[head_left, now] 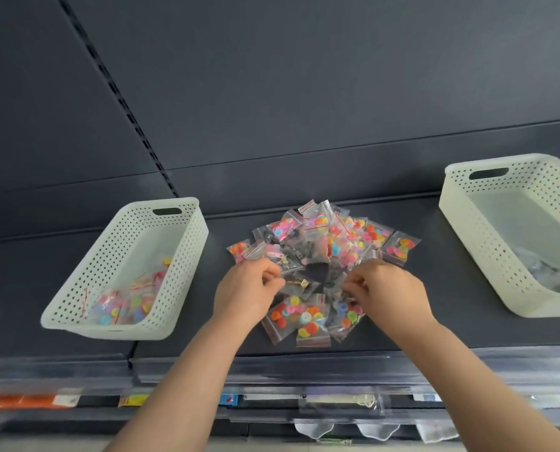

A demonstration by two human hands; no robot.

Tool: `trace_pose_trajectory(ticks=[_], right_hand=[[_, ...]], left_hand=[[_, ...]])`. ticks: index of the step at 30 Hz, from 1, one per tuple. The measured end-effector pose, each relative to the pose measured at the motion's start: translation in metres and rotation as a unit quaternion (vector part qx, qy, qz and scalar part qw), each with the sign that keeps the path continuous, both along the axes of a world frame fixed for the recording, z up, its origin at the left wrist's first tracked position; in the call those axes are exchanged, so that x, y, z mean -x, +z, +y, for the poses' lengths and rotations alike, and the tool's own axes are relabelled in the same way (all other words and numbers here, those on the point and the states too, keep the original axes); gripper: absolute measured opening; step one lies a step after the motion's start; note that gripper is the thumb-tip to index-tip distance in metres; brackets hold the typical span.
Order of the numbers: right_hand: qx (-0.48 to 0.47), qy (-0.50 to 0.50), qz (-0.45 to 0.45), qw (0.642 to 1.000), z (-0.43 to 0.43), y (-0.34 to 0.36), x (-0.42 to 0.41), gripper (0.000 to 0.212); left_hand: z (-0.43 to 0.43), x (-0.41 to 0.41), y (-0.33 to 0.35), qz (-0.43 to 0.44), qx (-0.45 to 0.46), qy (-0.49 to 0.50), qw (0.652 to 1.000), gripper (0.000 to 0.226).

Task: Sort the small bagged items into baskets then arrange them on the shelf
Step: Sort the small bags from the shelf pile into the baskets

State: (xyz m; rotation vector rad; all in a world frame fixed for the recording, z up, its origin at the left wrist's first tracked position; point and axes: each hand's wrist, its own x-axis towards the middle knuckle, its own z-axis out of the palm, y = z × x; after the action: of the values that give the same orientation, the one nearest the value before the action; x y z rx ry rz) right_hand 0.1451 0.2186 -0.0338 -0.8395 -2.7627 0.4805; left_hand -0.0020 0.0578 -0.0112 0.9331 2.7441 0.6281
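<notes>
The pile (pixel 324 243) of bags is lying in the middle of the shelf (pixel 435 262), with the left basket (pixel 187 249) sitting at its 9 o'clock and the right basket (pixel 468 239) at its 3 o'clock, both well apart from it. The left hand (pixel 244 290) is sitting at the pile's 7 o'clock, its grip pressed together and pinching the gold bag (pixel 300 283), a clear one with a dark, gilt piece inside. The right hand (pixel 388 293) is sitting at 5 o'clock, its grip likewise pinching a second bag (pixel 337 283), whose dull contents are too blurred to name. Button bags are lying in the left basket, and the right one is holding a few paler bags, so the sorting is looking only just begun. To do this step well, each hand should be taking one bag only, pinching it by its sealed edge and lifting straight up so that overlapping neighbours are not dragging along. The bags are looking slick, so a shallow pinch is risking a drop. The gold bag is probably belonging at 3 o'clock with the non-button lot, so carrying it clear over the pile is seeming wiser than sliding it through.
</notes>
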Motion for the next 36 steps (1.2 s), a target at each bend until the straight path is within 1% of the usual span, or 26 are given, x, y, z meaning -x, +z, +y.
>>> trace_pose_trajectory(ticks=[2, 4, 5, 7, 10, 12, 14, 17, 19, 23, 26, 29, 30, 33, 36], right_hand=[[0.007, -0.008, 0.044, 0.999, -0.004, 0.003, -0.001, 0.012], [0.008, -0.011, 0.082, 0.997, -0.005, 0.005, -0.001, 0.009], [0.006, -0.014, 0.095, 0.995, -0.005, 0.007, -0.002, 0.008], [0.005, -0.019, 0.106, 0.994, -0.002, 0.009, -0.004, 0.008], [0.001, -0.03, 0.114, 0.993, 0.002, 0.013, -0.011, 0.009], [-0.007, -0.036, 0.127, 0.991, 0.004, 0.015, -0.016, 0.009], [-0.009, -0.039, 0.13, 0.991, 0.006, 0.018, -0.019, 0.009], [-0.014, -0.058, 0.135, 0.989, 0.013, 0.023, -0.027, 0.008], [-0.028, -0.084, 0.165, 0.982, 0.025, 0.03, -0.038, 0.008], [-0.064, -0.202, 0.2, 0.957, 0.066, 0.049, -0.083, 0.01], [-0.072, -0.273, 0.168, 0.944, 0.097, 0.055, -0.123, 0.013], [-0.058, -0.303, 0.079, 0.948, 0.111, 0.048, -0.148, 0.014], [-0.054, -0.306, 0.063, 0.948, 0.113, 0.045, -0.152, 0.015], [-0.049, -0.31, 0.075, 0.947, 0.114, 0.04, -0.158, 0.018], [-0.061, -0.302, 0.095, 0.947, 0.113, 0.041, -0.158, 0.017]], left_hand=[[0.005, -0.001, -0.004, 0.009, 0.028, -0.031, 0.999, 0.025], [0.009, -0.002, -0.008, 0.038, 0.07, -0.053, 0.995, 0.028], [0.011, -0.002, -0.011, 0.055, 0.084, -0.06, 0.993, 0.027], [0.013, -0.001, -0.013, 0.079, 0.081, -0.054, 0.992, 0.021], [0.015, 0.004, -0.009, 0.086, 0.014, -0.022, 0.996, 0.014], [0.019, 0.007, -0.003, 0.077, -0.039, 0.001, 0.996, 0.015], [0.025, 0.005, 0.004, 0.066, -0.066, 0.003, 0.996, 0.017], [0.04, -0.007, 0.013, 0.04, -0.077, -0.023, 0.996, 0.019], [0.055, -0.019, 0.018, 0.014, -0.099, -0.047, 0.994, 0.02], [0.101, -0.049, 0.027, -0.037, -0.168, -0.109, 0.979, 0.019], [0.143, -0.077, 0.036, -0.055, -0.19, -0.152, 0.968, 0.019], [0.186, -0.11, 0.046, -0.054, -0.192, -0.202, 0.959, 0.013], [0.199, -0.12, 0.049, -0.049, -0.192, -0.215, 0.956, 0.012], [0.232, -0.141, 0.054, -0.037, -0.19, -0.231, 0.954, 0.017], [0.242, -0.146, 0.051, -0.039, -0.173, -0.23, 0.957, 0.019]])
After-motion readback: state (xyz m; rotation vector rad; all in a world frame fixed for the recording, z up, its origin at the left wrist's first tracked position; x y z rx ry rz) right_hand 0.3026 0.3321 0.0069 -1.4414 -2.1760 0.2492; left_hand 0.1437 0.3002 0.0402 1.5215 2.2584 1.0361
